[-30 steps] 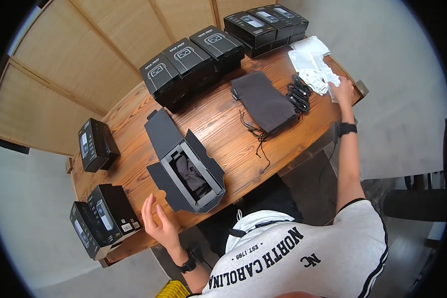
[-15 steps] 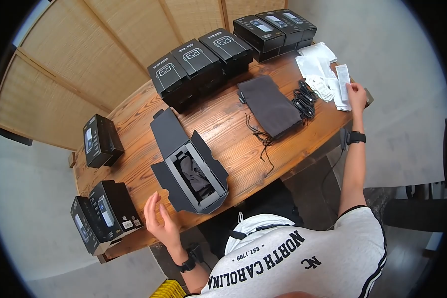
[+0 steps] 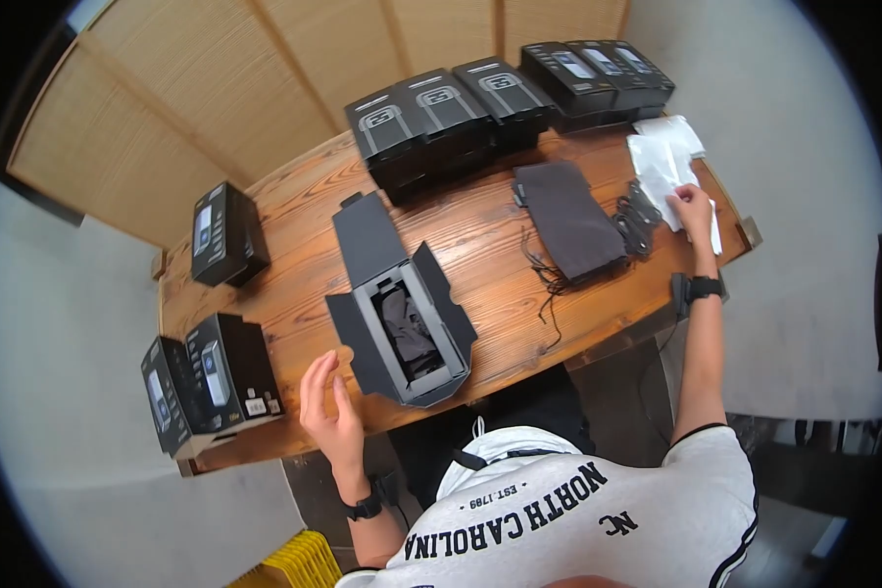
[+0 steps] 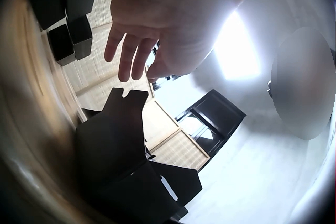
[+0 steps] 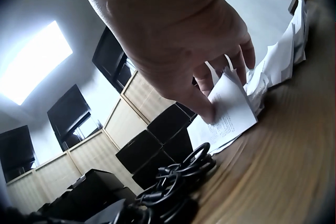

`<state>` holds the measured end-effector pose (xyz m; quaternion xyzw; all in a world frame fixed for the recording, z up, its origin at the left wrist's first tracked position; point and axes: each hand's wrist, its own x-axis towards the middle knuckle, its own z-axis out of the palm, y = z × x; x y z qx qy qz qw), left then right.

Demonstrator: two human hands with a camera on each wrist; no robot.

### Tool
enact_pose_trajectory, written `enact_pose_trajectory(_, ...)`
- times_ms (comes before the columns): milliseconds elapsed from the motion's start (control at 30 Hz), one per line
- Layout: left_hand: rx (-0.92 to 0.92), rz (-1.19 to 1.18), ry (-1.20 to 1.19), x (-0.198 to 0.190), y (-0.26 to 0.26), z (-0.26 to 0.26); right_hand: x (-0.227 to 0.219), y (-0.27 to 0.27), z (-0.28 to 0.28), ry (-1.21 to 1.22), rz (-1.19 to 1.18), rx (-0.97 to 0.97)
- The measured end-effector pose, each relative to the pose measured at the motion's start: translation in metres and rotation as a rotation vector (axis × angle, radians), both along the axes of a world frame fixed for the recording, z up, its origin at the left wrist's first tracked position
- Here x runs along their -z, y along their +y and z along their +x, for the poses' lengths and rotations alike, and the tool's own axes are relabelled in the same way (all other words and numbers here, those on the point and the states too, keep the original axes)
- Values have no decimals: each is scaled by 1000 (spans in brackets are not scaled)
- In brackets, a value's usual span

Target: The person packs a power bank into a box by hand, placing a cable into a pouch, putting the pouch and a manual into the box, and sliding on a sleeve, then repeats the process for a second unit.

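White paper, folded and printed with small text, is what the right hand (image 3: 693, 211) grasps: the thumb presses one face of the folded paper (image 5: 231, 113) while fingers curl behind it, a light pinch that probably suits something so thin and easily creased. Whether its lower edge rests on the wooden table (image 3: 505, 314) is hard to tell. Just beyond the grip lie more white papers (image 3: 660, 162), loosely overlapping near the table's end, perhaps grouped there so that one arm can reach them all. Immediately left of the grip sit black cables (image 3: 637, 220), looped into bundles, likely to stop them tangling. Next to them, farther left, a dark cloth pouch (image 3: 570, 220) lies flat with its cords trailing towards the person. Well apart from the grip, on its left, an unfolded box (image 3: 451, 328) stands with lid and flaps spread, which leaves the dark contents (image 3: 409, 328) exposed; its place before the person seems chosen for both hands to reach. The left hand (image 3: 335, 421) hovers near its flap, fingers loose and holding nothing. Farther from the grip, closed boxes (image 3: 441, 108) line the far side, and others (image 3: 230, 372) stand past the left hand, presumably kept at the edges to free the middle for work.
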<state>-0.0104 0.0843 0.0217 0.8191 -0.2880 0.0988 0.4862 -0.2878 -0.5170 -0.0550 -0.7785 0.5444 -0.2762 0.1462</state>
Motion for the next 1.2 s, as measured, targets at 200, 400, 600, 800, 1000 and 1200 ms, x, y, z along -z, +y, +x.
enact_pose_trajectory(200,-36,16,40,-1,1,1,-8,5,-9,-299,-88,-127)
enact_pose_trajectory(400,-42,-64,164,7,-6,3,-57,96,34,-787,240,-361)
enact_pose_trajectory(600,74,-50,420,13,-10,-1,-110,282,129,-781,687,-797)
enact_pose_trajectory(800,120,-50,456,9,-16,-24,-102,369,197,-544,549,-1034)
enact_pose_trajectory(1000,149,-68,423,19,-16,-31,-79,390,204,-281,359,-991)
enact_pose_trajectory(1200,141,-27,397,8,-18,-27,-89,381,181,-51,88,-1046)
